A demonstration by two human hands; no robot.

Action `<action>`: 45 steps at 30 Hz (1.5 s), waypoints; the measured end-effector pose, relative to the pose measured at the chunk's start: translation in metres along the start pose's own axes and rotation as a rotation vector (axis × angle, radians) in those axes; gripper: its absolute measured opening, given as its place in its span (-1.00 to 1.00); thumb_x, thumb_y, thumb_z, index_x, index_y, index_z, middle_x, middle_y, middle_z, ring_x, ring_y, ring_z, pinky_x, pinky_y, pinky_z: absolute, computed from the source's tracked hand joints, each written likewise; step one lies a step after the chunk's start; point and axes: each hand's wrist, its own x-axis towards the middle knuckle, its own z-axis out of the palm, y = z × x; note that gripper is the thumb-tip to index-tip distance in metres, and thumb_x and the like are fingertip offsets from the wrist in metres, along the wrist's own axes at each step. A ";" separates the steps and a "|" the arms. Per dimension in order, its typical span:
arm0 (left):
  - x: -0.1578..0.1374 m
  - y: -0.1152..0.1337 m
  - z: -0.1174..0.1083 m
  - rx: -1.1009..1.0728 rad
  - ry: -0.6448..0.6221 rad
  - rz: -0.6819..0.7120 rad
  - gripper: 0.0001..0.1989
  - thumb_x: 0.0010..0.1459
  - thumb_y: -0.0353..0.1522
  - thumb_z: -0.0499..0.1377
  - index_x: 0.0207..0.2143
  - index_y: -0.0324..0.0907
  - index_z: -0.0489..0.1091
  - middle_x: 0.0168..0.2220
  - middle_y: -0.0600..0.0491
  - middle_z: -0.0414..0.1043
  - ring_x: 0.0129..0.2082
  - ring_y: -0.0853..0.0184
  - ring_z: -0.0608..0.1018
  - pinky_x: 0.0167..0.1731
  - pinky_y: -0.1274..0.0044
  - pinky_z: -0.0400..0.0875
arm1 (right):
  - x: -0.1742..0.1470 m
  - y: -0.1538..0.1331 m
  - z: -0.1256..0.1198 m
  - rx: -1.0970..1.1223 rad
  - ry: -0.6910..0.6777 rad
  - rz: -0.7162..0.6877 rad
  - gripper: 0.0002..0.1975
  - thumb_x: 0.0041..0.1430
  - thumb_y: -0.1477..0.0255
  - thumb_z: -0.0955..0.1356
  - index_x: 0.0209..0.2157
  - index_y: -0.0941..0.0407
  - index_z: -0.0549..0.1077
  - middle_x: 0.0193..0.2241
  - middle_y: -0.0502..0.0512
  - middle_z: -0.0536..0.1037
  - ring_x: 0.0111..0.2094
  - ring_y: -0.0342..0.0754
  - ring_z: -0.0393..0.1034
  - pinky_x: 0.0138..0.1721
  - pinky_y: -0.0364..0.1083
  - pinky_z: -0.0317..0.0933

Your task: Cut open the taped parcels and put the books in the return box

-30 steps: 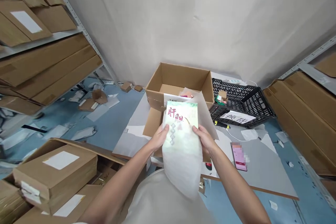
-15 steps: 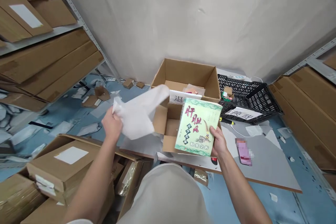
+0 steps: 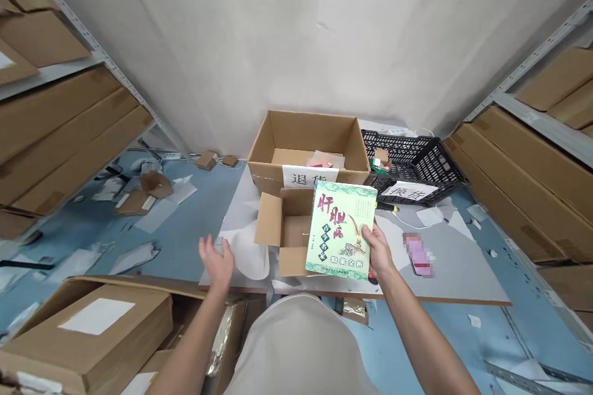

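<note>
My right hand (image 3: 380,251) grips the lower right edge of a pale green book (image 3: 340,228) with red and black Chinese lettering, thumb on the cover. The book is held over the right part of a small opened cardboard box (image 3: 293,263) and hides some of it. My left hand (image 3: 217,261) is empty with its fingers apart, above the table's left edge. Just right of that hand, a sheet of white wrapping (image 3: 251,251) lies on the table against the small box's left flap.
Behind stands a larger cardboard box (image 3: 264,174) with a Chinese sign. Right of it is a black plastic crate (image 3: 417,157). A phone with a pink screen (image 3: 418,254) lies on the grey table (image 3: 467,278). Packed cartons (image 3: 120,339) stand at lower left; shelves flank both sides.
My left hand has let go of the white wrapping, which now lies on the table beside the small box. My right hand still holds the book. The view has shifted.
</note>
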 end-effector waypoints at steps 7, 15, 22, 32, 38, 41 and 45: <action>-0.075 0.093 0.029 -0.399 -0.583 -0.029 -0.33 0.07 -0.09 0.12 0.17 -0.12 0.03 0.17 -0.15 0.17 0.16 0.08 0.29 0.09 0.30 0.27 | -0.006 0.000 0.026 0.062 0.003 -0.026 -0.56 -0.03 0.19 0.42 -0.11 0.05 0.37 -0.19 0.14 0.58 -0.15 0.16 0.47 -0.20 0.08 0.38; -0.083 0.102 0.046 -0.845 -0.689 -0.411 -0.47 0.09 -0.08 0.13 0.04 -0.14 0.22 -0.14 -0.08 0.46 -0.30 0.26 0.53 -0.42 0.48 0.45 | 0.010 -0.044 0.039 -0.055 -0.060 -0.229 -0.49 -0.02 0.11 0.39 -0.04 0.02 0.35 -0.10 0.12 0.53 -0.07 0.13 0.41 -0.09 0.07 0.30; -0.087 0.105 0.047 -1.070 -1.047 -0.843 -0.59 0.08 -0.12 0.15 -0.11 -0.20 0.38 -0.32 -0.03 0.49 -0.41 0.33 0.51 -0.39 0.49 0.37 | 0.031 -0.061 0.029 -0.214 -0.328 -0.230 -0.17 -0.14 -0.23 0.21 0.07 0.00 0.32 0.12 0.13 0.34 0.16 0.13 0.16 0.05 0.10 0.15; -0.087 0.122 0.042 -1.434 -1.028 -0.824 -0.34 0.03 0.05 0.09 0.10 -0.11 0.25 0.11 -0.15 0.30 0.08 0.00 0.34 -0.01 0.17 0.23 | 0.055 -0.063 0.015 -0.379 -0.221 -0.184 -0.64 -0.13 0.13 0.46 -0.36 0.10 0.53 -0.38 0.03 0.59 -0.43 -0.09 0.44 -0.39 -0.14 0.30; -0.093 0.097 0.045 -1.028 -0.570 -0.646 -0.54 -0.02 -0.19 0.28 -0.08 -0.17 0.35 -0.09 -0.08 0.47 -0.14 0.21 0.53 -0.09 0.34 0.38 | 0.056 -0.074 0.011 -0.521 -0.173 -0.225 -0.59 0.00 0.07 0.37 -0.28 0.12 0.55 -0.33 0.07 0.61 -0.35 -0.01 0.48 -0.34 -0.09 0.33; -0.098 0.093 0.051 -0.967 -0.490 -0.632 -0.56 -0.02 -0.19 0.28 -0.11 -0.20 0.37 -0.19 -0.04 0.52 -0.24 0.27 0.57 -0.15 0.40 0.43 | 0.060 -0.070 0.010 -0.540 -0.190 -0.249 -0.59 0.03 0.06 0.35 -0.27 0.10 0.56 -0.25 0.09 0.60 -0.26 0.02 0.48 -0.25 -0.07 0.33; -0.100 0.095 0.054 -0.996 -0.479 -0.646 -0.59 -0.01 -0.20 0.27 -0.12 -0.21 0.38 -0.23 -0.03 0.53 -0.29 0.29 0.58 -0.24 0.46 0.45 | 0.060 -0.068 0.003 -0.516 -0.189 -0.234 -0.60 0.05 0.08 0.34 -0.23 0.08 0.54 -0.22 0.10 0.59 -0.22 0.02 0.46 -0.19 -0.04 0.33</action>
